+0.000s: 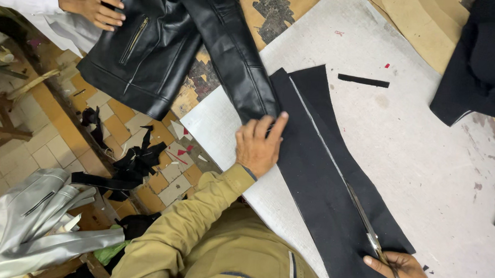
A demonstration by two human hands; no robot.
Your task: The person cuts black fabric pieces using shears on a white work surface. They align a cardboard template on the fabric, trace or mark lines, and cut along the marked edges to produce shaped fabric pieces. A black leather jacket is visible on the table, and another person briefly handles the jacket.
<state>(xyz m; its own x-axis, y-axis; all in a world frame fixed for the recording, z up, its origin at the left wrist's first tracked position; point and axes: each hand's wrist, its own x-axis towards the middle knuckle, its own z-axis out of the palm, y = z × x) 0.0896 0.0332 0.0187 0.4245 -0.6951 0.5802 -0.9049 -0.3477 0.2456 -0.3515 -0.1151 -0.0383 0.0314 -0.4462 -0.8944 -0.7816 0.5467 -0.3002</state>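
A long black fabric panel (322,191) is laid on the grey cutting board (423,139), its long axis running diagonally from upper left near the jacket sleeve down to lower right at the board's near edge. A cut line is seen running along that same axis, splitting the panel into a wide left piece and a narrower right strip (335,131).

The right hand (399,270) is placed at the lower end of the panel, closed around the handles of a pair of scissors (373,236); the blades are pointed up-left along the cut, lying in line with the panel's length. Blade opening cannot be told clearly.

The left hand (261,145) is pressed flat, fingers spread, on the upper left edge of the wide piece, nothing gripped, just beside the cuff of the black leather jacket (168,43). It is well apart from the scissors, nearer the far end of the panel.

The uncut fabric lies up and left from the scissor tips, between the two hands.

Another person's hand (93,5) is rested on the jacket at top left. A small black offcut (363,80) lies apart on the board. A silver jacket (36,219) and black scraps (131,162) are seen on the tiled floor (50,143).
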